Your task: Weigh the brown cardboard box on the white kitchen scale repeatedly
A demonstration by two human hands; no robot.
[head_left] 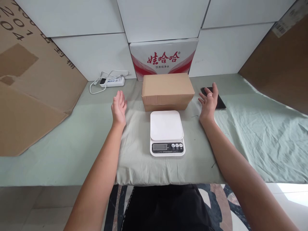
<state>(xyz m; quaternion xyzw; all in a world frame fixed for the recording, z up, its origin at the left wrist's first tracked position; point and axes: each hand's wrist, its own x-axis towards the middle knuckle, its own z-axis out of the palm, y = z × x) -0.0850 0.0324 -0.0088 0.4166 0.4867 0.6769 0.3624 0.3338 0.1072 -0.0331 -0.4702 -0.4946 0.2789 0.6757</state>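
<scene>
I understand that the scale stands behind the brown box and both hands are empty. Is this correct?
Not quite: the head view shows the scale in front of the brown box, not behind it. The left hand and right hand are empty.

“娃哈哈” (red) on white carton

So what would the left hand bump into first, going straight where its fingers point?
Probably the right end of the white power strip, just beyond the left hand. The hand's height is hard to judge; it might pass over and meet the white panel behind.
</scene>
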